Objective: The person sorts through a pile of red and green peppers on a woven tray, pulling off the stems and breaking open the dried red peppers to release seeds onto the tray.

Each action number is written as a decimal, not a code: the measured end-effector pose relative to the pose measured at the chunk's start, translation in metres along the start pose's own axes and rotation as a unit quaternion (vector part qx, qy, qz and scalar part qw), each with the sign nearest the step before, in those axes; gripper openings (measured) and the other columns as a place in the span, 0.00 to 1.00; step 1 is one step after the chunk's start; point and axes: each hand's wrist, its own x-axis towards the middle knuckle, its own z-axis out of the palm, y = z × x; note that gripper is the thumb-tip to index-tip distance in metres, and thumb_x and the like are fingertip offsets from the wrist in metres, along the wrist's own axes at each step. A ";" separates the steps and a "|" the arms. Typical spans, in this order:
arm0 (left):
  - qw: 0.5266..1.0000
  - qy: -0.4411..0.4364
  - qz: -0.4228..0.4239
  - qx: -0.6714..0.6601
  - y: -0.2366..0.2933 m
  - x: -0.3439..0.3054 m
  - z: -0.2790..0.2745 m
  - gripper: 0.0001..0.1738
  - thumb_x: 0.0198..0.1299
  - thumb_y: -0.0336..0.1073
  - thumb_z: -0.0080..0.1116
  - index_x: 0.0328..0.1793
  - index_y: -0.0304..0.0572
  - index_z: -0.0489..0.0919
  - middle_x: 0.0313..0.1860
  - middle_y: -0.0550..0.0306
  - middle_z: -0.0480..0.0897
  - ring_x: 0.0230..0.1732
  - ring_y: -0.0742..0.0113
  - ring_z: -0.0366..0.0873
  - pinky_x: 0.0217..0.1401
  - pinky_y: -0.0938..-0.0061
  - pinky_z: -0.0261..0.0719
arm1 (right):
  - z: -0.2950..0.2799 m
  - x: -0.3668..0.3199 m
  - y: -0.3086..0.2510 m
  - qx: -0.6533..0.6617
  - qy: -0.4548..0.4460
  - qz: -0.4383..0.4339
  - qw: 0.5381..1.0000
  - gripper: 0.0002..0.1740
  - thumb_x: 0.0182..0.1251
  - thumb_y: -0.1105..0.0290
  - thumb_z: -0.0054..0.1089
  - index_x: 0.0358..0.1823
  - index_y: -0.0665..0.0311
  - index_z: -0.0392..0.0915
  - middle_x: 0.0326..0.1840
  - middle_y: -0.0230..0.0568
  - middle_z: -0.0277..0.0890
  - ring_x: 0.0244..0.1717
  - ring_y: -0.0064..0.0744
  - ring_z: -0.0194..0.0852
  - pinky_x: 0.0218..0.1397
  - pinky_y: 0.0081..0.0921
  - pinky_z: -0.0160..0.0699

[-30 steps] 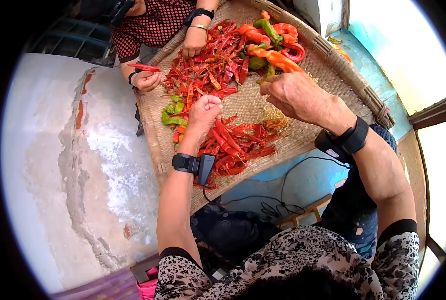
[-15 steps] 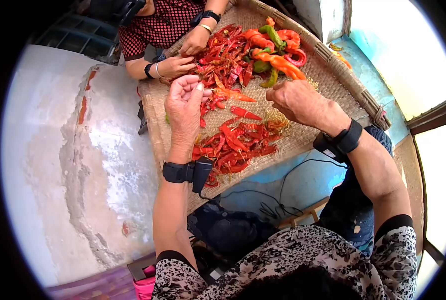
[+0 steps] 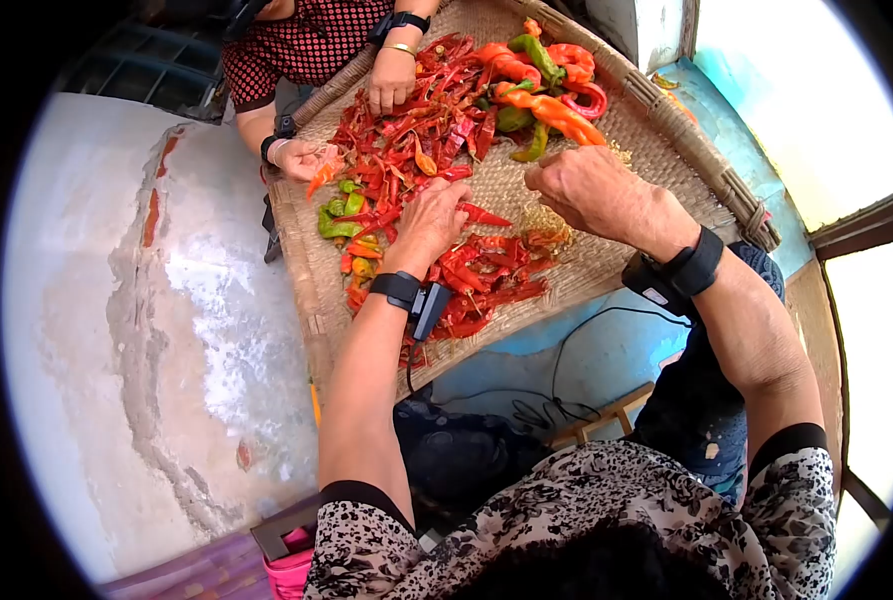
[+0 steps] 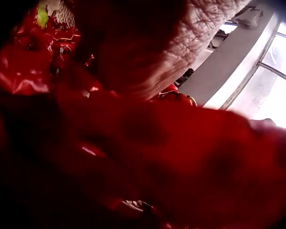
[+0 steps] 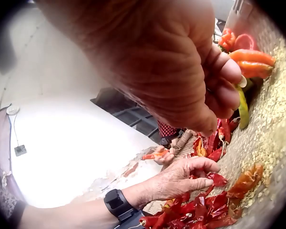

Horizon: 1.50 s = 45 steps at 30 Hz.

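In the head view my left hand (image 3: 431,222) reaches down among red chili peppers, beside a single red chili (image 3: 486,215). The right wrist view shows its thumb and forefinger apart, right at the red chilies (image 5: 217,180). Blurred red fills most of the left wrist view, very close to the camera. My right hand (image 3: 606,195) hovers over the tray near a heap of pale seeds (image 3: 546,225). Its fingers (image 5: 224,95) are curled in toward the thumb, and nothing shows between them.
The woven tray (image 3: 656,150) carries a pile of dried red chilies (image 3: 431,110), green pieces (image 3: 341,220) and twisted orange peppers (image 3: 556,115). Across it another person's hand (image 3: 301,158) holds an orange-red chili (image 3: 321,178); their other hand (image 3: 391,80) touches the pile.
My left hand went up toward the other person's hands, then came back down and right onto the red chilies. The other person's hand drew back leftward with a chili. My right hand barely moved.
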 end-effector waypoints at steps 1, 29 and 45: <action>1.000 -0.014 -0.026 0.002 0.001 0.002 0.000 0.11 0.56 0.33 0.60 0.44 0.38 0.76 0.43 0.50 0.78 0.45 0.48 0.77 0.48 0.57 0.74 | -0.001 -0.001 0.001 -0.002 0.000 -0.002 1.000 0.03 0.55 0.74 0.59 0.27 0.65 0.75 0.23 0.48 0.77 0.31 0.50 0.81 0.32 0.41 0.79; 0.969 -0.020 -0.181 0.164 -0.074 -0.047 -0.015 0.20 0.54 0.26 0.62 0.53 0.45 0.72 0.54 0.43 0.75 0.53 0.42 0.77 0.52 0.52 0.77 | 0.005 0.000 -0.001 -0.005 -0.063 0.010 0.998 0.05 0.60 0.75 0.56 0.27 0.66 0.72 0.25 0.49 0.76 0.31 0.50 0.80 0.35 0.42 0.79; 0.962 0.146 -0.227 -0.046 -0.068 -0.038 -0.085 0.14 0.57 0.38 0.65 0.42 0.35 0.80 0.28 0.60 0.81 0.25 0.77 0.74 0.27 0.77 0.72 | -0.001 -0.001 -0.007 -0.021 -0.084 0.012 0.996 0.05 0.61 0.74 0.56 0.28 0.66 0.73 0.25 0.46 0.76 0.32 0.47 0.81 0.35 0.38 0.80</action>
